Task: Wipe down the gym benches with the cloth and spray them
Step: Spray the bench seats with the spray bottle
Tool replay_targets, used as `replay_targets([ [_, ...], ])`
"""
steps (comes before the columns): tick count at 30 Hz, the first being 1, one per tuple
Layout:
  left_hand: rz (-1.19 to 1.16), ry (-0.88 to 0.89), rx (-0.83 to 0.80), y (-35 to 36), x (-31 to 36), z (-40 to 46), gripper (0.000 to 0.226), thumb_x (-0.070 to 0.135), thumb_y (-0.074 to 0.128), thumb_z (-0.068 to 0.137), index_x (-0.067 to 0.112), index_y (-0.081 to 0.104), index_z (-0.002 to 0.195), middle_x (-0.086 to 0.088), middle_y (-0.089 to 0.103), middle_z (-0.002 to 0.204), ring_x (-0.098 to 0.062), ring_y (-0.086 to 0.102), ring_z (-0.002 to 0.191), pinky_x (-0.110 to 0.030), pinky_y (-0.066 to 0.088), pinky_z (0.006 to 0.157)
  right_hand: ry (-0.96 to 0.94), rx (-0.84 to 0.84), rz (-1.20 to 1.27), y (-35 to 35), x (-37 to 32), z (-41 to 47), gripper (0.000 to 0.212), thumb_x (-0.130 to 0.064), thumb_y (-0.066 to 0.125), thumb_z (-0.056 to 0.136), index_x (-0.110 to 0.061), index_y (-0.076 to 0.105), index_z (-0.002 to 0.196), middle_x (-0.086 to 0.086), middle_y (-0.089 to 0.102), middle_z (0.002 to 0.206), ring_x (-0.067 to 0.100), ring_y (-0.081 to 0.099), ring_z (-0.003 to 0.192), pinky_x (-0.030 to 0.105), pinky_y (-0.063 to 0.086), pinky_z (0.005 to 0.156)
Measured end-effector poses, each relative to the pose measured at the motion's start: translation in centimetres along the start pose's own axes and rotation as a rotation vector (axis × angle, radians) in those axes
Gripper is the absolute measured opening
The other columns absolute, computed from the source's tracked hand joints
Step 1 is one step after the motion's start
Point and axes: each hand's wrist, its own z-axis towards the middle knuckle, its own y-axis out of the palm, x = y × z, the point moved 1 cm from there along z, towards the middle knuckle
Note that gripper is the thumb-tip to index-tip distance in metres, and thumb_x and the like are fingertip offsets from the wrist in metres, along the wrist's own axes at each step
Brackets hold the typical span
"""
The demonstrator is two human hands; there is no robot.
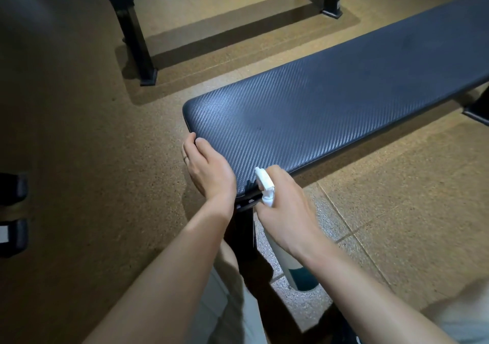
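Observation:
A flat gym bench [330,100] with a dark textured pad runs from the centre toward the upper right. My left hand [206,169] rests on the pad's near-left corner, thumb on top and fingers curled over the edge. My right hand [285,211] grips a spray bottle [266,187] with a white trigger head. The nozzle points at the pad's near end, and the bottle's body hangs below my wrist. No cloth is in view.
A second bench [137,42] with black legs stands at the back left on the speckled brown floor [79,158]. Dark objects [13,211] sit at the left edge. The near bench's black leg [244,232] drops between my forearms.

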Motion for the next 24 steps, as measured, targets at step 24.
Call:
replay_targets([
  [24,0.483,0.174,-0.215,0.0,1.5,-0.4,0.071,0.042,0.049,0.099,0.017,0.018,0.158,-0.013,0.023,0.159,-0.039,0.029,0.144,-0.053,0.019,0.120,0.295,0.268,0.018,-5.6,4.0,1.3,0.022,-0.004,0.057,0.081,-0.018,0.043,0.089,0.000,0.050,0.085,0.025,0.049,0.078,0.036,0.033,0.063],
])
